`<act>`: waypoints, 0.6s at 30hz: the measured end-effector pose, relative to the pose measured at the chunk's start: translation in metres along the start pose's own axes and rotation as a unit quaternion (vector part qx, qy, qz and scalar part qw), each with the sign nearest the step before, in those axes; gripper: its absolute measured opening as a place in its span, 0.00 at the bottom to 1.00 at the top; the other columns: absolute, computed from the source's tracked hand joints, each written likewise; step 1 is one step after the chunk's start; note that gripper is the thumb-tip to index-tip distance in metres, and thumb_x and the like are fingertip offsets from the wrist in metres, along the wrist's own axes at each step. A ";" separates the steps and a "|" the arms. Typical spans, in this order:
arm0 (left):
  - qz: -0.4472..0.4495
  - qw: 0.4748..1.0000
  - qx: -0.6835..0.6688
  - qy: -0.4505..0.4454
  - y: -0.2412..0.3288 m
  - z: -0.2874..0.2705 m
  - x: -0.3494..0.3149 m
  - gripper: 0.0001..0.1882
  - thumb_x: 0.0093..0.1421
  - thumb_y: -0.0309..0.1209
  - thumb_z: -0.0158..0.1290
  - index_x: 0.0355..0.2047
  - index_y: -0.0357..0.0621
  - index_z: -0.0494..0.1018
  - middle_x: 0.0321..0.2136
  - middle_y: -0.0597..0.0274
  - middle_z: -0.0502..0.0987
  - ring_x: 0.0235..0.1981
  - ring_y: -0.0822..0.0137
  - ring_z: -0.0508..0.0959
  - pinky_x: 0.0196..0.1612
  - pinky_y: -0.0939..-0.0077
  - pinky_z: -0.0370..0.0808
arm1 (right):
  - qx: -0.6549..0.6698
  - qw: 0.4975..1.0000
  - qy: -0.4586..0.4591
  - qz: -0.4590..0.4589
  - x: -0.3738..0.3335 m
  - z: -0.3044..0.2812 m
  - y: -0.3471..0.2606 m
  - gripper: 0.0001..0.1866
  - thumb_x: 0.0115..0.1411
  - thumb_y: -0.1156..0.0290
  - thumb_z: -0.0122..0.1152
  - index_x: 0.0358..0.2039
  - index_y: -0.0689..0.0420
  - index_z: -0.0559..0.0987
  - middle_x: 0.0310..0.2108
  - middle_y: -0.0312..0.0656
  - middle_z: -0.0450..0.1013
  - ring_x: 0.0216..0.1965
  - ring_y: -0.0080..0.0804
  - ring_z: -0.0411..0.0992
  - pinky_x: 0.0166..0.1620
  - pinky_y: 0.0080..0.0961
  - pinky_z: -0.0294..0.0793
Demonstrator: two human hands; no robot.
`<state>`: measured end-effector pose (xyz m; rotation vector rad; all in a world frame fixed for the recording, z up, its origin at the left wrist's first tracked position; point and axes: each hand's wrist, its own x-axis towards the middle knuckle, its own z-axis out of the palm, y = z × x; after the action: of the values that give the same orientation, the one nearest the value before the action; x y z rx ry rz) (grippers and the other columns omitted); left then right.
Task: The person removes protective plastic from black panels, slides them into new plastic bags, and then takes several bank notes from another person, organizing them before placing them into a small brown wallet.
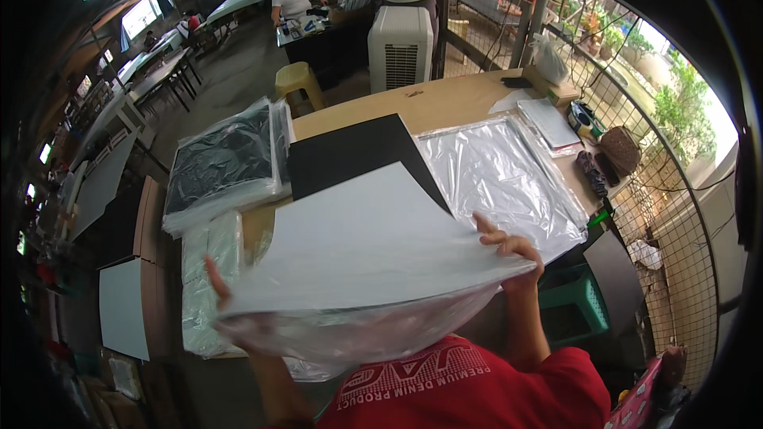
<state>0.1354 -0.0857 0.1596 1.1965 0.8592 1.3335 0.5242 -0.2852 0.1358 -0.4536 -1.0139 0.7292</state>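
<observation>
A large white sheet [358, 238] is held up in front of me, its near part inside a clear plastic bag [397, 338] that sags toward my red shirt. My left hand [222, 302] grips the bag's left side; one digit sticks up and the other fingers are mostly hidden behind the plastic. At the opposite side, my right hand [517, 254] is closed on the edge of bag and sheet, fingers curled over the top. Beyond the white sheet's far end, a black sheet [350, 147] lies on the wooden table [381, 107].
Plastic-wrapped dark sheets [226, 151] are stacked at left, with clear plastic packs [208, 278] nearer me. Silvery plastic-covered sheets [501, 175] lie at right, beside a tape roll [582, 119] and a brown basket-like object [620, 149]. A green stool [576, 302] stands lower right. Two people are beyond.
</observation>
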 end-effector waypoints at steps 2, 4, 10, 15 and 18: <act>0.052 0.998 0.025 0.032 0.024 -0.015 0.029 0.28 0.56 0.25 0.48 0.59 0.37 0.64 0.54 0.48 0.69 0.53 0.58 0.71 0.55 0.71 0.66 | -0.120 0.981 -0.047 -0.143 0.038 0.020 -0.010 0.22 0.63 0.52 0.54 0.37 0.62 0.77 0.33 0.53 0.74 0.50 0.53 0.69 0.57 0.55 0.62; 0.090 0.994 0.045 0.051 0.047 -0.026 0.044 0.28 0.56 0.26 0.48 0.59 0.37 0.64 0.54 0.48 0.69 0.53 0.58 0.71 0.55 0.71 0.66 | -0.126 0.972 -0.039 -0.192 0.055 0.029 -0.024 0.21 0.62 0.50 0.55 0.35 0.59 0.75 0.29 0.46 0.73 0.39 0.51 0.76 0.50 0.56 0.71; 0.139 0.983 0.091 0.073 0.073 -0.033 0.082 0.26 0.58 0.29 0.48 0.58 0.37 0.65 0.54 0.50 0.70 0.52 0.59 0.71 0.55 0.71 0.66 | -0.112 0.976 -0.178 -0.063 0.045 0.042 -0.004 0.61 0.30 0.25 0.65 0.56 0.62 0.69 0.44 0.56 0.74 0.47 0.55 0.73 0.57 0.56 0.62; 0.168 0.969 0.154 0.095 0.085 -0.025 0.112 0.25 0.60 0.32 0.49 0.57 0.37 0.66 0.53 0.51 0.70 0.52 0.59 0.71 0.55 0.71 0.66 | -0.305 0.928 -0.186 -0.103 0.030 0.067 0.000 0.43 0.42 0.36 0.68 0.45 0.63 0.78 0.38 0.50 0.78 0.48 0.50 0.74 0.58 0.54 0.62; 0.189 0.944 0.252 0.102 0.109 -0.015 0.133 0.24 0.61 0.33 0.49 0.56 0.36 0.66 0.53 0.52 0.70 0.52 0.60 0.71 0.55 0.71 0.65 | -0.419 0.881 -0.029 -0.218 0.038 0.071 0.014 0.17 0.48 0.64 0.72 0.34 0.62 0.81 0.32 0.45 0.79 0.31 0.43 0.78 0.37 0.34 0.78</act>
<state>0.1079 0.0317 0.2838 1.7064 1.2124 1.6203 0.4690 -0.2469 0.1827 -0.9110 -1.4106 -0.1461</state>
